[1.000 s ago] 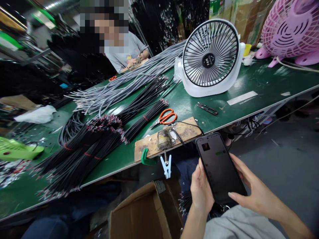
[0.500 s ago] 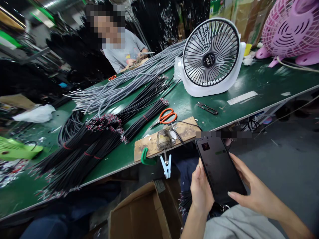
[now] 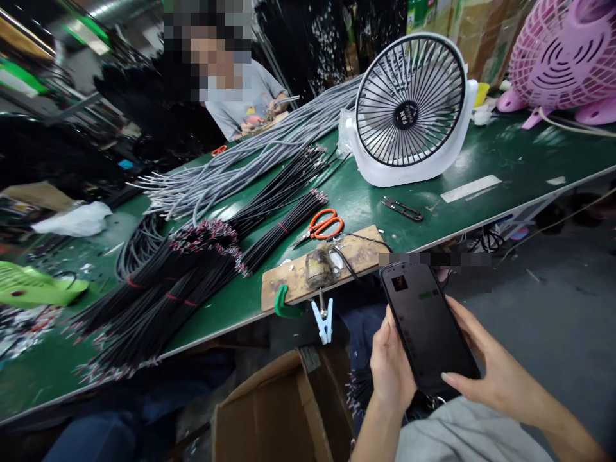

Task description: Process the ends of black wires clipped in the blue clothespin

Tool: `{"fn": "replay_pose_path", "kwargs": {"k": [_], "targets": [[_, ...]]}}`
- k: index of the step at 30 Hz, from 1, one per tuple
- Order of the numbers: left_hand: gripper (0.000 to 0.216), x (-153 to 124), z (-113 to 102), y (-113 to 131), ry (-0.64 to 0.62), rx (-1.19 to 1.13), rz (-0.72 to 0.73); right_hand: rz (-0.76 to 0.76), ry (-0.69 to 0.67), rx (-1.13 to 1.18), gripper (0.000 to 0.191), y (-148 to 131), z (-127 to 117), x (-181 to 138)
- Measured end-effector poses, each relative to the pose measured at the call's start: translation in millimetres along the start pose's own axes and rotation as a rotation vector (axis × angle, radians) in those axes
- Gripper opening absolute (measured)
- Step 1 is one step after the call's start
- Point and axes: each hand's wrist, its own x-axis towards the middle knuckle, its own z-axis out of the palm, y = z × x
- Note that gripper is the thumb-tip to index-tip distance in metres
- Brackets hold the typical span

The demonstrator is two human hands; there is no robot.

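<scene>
Left hand point(image 3: 391, 369) and right hand point(image 3: 500, 375) grasp the phone point(image 3: 433, 330) between them, its long axis slanting leftward to the desk point(image 3: 529, 163)

Smartphone point(image 3: 430, 333), black, slab-shaped, thin dark bezel. Held portrait in both hands, lower right of view, screen turned up to camera, top end leaning left. Screen lit but dim, dark grey; small square thumbnail near top left, short green bar near the right edge, rest too dim to read. Left hand point(image 3: 393, 362) grips left edge and lower back. Right hand point(image 3: 488, 362) on right edge, thumb at the lower right of the screen; can't tell if it touches the glass.
</scene>
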Motion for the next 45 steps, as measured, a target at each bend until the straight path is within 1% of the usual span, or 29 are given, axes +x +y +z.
{"fn": "replay_pose_path", "kwargs": {"k": [4,11,18,25,29,33,39,45], "targets": [[0.047,0.3,1.1,0.1,0.001,0.013,0.006,0.007,-0.007,-0.007,0.093,-2.4,-0.5,0.0],[0.049,0.4,1.7,0.0,-0.002,0.011,0.0,-0.001,-0.016,-0.013,0.094,2.2,-0.6,-1.0],[0.044,-0.1,0.3,-1.1,-0.029,-0.019,0.011,0.008,-0.01,-0.016,0.094,-0.9,-1.2,-0.5],[0.046,0.9,-1.7,-1.3,-0.003,0.004,0.013,0.003,-0.003,-0.027,0.094,1.9,0.6,-0.1],[0.046,1.0,-2.0,-1.7,-0.012,-0.01,0.003,0.01,-0.002,-0.028,0.093,3.6,0.7,0.0],[0.046,0.8,-2.6,-2.7,-0.039,-0.024,0.013,-0.021,-0.006,-0.024,0.09,1.6,-1.2,-0.4],[0.042,1.5,-1.7,-3.0,-0.037,0.001,0.041,-0.029,-0.021,-0.026,0.083,2.1,-2.9,1.1],[0.044,1.1,0.4,-4.2,-0.057,0.017,0.037,-0.014,0.013,-0.099,0.08,8.6,-6.0,1.4]]}}
